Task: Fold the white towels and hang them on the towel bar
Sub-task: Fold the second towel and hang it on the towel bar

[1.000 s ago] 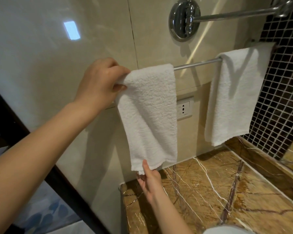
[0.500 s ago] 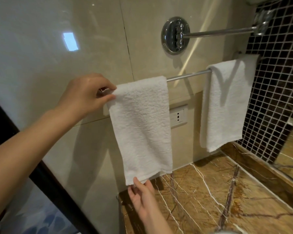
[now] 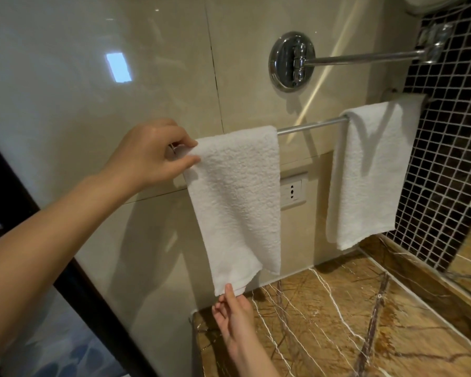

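Two folded white towels hang over a chrome towel bar (image 3: 310,127) on the beige wall. The left towel (image 3: 237,197) drapes down with its lower corner slightly bunched. My left hand (image 3: 150,153) pinches its top left edge at the bar, between thumb and fingers. My right hand (image 3: 233,311) is below, with fingertips holding the towel's bottom corner. The right towel (image 3: 370,170) hangs untouched further along the bar, beside the mosaic wall.
A brown marble counter (image 3: 337,322) lies below the towels. A wall socket (image 3: 292,191) sits between them. Above, a round chrome mount (image 3: 291,61) carries a horizontal arm. Dark mosaic tiles (image 3: 446,159) and a mirror edge stand at right; a dark frame runs at left.
My left hand shifted from gripping over the towel's top to pinching its left edge. My right hand stayed at the bottom corner, which now bunches slightly. The camera's view tilted upward.
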`<state>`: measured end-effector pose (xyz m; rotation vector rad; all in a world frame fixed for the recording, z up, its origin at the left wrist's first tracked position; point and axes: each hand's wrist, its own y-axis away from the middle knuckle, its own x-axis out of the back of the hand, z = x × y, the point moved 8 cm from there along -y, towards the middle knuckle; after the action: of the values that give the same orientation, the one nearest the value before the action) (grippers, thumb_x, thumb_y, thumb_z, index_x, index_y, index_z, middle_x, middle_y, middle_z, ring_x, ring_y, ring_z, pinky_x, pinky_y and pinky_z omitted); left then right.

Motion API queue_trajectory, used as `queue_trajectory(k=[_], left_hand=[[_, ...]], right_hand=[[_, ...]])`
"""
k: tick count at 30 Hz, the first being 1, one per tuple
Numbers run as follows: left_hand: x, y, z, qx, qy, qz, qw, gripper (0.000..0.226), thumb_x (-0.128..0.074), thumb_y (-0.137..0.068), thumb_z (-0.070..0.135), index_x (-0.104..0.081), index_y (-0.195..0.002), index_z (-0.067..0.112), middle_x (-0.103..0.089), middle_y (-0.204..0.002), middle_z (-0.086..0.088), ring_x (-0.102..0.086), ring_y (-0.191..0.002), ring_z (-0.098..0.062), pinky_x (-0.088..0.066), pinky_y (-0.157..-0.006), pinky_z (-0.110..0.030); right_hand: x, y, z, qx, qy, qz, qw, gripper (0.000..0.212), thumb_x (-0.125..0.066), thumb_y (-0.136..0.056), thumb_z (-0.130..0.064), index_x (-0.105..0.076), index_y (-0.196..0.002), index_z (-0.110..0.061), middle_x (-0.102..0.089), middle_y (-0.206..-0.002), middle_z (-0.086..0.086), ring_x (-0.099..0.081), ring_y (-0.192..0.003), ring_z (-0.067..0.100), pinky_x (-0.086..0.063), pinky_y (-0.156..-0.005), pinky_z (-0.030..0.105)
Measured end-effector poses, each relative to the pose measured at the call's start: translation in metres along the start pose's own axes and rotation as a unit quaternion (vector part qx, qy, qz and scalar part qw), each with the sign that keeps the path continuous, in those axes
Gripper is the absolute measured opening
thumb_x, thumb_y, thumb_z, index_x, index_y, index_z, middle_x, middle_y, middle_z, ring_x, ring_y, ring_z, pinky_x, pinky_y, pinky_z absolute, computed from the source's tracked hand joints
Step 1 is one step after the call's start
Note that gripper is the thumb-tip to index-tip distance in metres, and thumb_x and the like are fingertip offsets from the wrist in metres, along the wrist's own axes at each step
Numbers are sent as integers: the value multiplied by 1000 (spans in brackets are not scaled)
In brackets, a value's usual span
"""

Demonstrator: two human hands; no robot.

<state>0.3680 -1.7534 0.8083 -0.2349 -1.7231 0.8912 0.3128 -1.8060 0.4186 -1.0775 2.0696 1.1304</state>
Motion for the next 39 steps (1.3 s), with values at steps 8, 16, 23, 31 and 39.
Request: queue_trajectory(k=[8,16,23,31,39], left_hand=[[-2,-4,1,-12,5,-7,1000,13,-76,-76,11,-75,-89,7,-62,-79,-5,-55,-59,-19,-44,-58,-29],[-12,-16,9,-24,-3,9,1000,13,-76,-77,12,-76,-89,7,-66,-84,-8,-62,-75,-27,-37,-63,-27],[-19,-28,24,-39,10,10,999,14,-76,-77,12,-76,-90,7,-67,-84,-11,-64,-76,-30,-45,-63,-33],[-33,-53,43,-59,-8,-16,998,14,-75,-79,15,-76,-91,9,-68,-83,-11,-63,-74,-31,-37,-61,-28],[-44,-66,56,-72,-8,-9,997,14,-74,-79,16,-76,-90,8,-68,-83,-9,-62,-70,-28,-36,-60,-29]], right_hand=[[-2,-9,-3,-3,-8,0,1000,14,-58,-92,-14,-54,-83,-4,-54,-61,8,-50,-59,18,-46,-61,29],[2,-23,-5,-6,-17,5,1000,14,-59,-92,-17,-54,-83,-8,-55,-59,6,-51,-52,16,-46,-55,26],[12,-28,-28,13,10,18,1000,14,-57,-93,-17,-53,-85,-7,-52,-60,4,-48,-57,15,-45,-52,22],[22,-33,-56,32,24,35,999,16,-57,-93,-17,-50,-83,-7,-52,-62,5,-49,-57,16,-45,-51,23],[31,-33,-74,52,29,38,997,16,-57,-93,-16,-51,-82,-7,-50,-60,5,-47,-54,15,-42,-51,23]])
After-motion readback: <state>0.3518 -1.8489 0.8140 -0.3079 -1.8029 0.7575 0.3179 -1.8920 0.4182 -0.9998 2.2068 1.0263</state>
